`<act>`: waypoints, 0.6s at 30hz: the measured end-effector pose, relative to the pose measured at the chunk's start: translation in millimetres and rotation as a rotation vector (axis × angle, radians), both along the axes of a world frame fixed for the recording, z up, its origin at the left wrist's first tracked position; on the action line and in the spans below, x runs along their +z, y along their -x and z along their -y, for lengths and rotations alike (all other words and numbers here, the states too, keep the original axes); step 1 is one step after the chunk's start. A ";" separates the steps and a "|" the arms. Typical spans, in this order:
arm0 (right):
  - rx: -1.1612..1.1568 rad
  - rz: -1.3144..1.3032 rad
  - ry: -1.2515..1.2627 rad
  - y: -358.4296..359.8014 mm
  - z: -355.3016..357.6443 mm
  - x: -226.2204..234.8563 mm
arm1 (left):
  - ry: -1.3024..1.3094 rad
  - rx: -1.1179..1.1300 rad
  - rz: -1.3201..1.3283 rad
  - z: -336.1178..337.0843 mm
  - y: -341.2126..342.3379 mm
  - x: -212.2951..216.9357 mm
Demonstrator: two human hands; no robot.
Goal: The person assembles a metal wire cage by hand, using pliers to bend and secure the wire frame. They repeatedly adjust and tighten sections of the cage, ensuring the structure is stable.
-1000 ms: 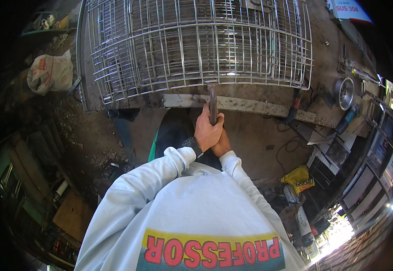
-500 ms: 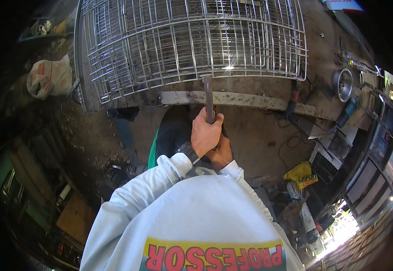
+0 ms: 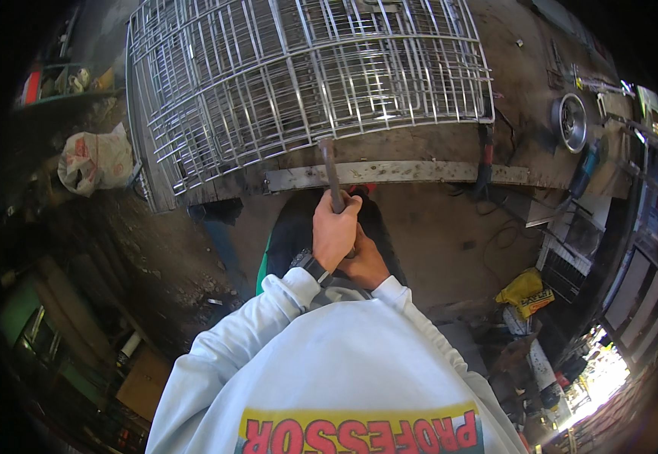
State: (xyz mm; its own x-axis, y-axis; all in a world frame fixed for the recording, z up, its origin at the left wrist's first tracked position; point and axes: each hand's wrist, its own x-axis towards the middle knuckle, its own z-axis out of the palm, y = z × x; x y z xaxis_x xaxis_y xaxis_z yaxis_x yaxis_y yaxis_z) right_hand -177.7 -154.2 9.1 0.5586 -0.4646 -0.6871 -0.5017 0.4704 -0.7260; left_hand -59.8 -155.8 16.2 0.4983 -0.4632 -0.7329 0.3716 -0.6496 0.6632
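A dark, brownish metal bar point(image 3: 331, 172) points away from me, tilted slightly left. Its far end meets the near edge of a stack of shiny wire grids point(image 3: 321, 50) on the workbench; whether it hooks onto a wire is too small to tell. My left hand point(image 3: 335, 237), with a dark watch at its wrist, is closed around the bar. Just below and to the right, my right hand point(image 3: 367, 262) is closed too, partly covered by the left. It appears to grip the bar's near end, though its fingers are mostly hidden.
The wooden workbench point(image 3: 522, 98) has a pale metal strip point(image 3: 397, 172) along its near edge. A round metal bowl-like part point(image 3: 571, 122) and a blue power tool point(image 3: 588, 164) lie at right. A white sack point(image 3: 96, 160) stands left; a yellow bag point(image 3: 524, 293) sits lower right near cables.
The view has shifted, and the wire grids appear turned slightly. The bar now leans further left, with its far end further left in the picture. Both hands keep their hold.
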 end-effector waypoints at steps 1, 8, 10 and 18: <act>-0.006 0.027 0.030 0.6 0.6 -1.6 | 0.014 0.036 -0.019 1.0 1.8 2.0; -0.010 0.068 0.092 -3.8 10.6 -1.3 | -0.152 0.060 0.046 16.1 5.9 11.8; 0.021 0.067 0.190 -2.7 10.9 -6.2 | -0.191 0.083 0.076 20.1 7.3 14.3; 0.036 0.029 0.194 -1.4 10.2 -19.0 | -0.258 0.130 0.179 33.7 14.5 15.0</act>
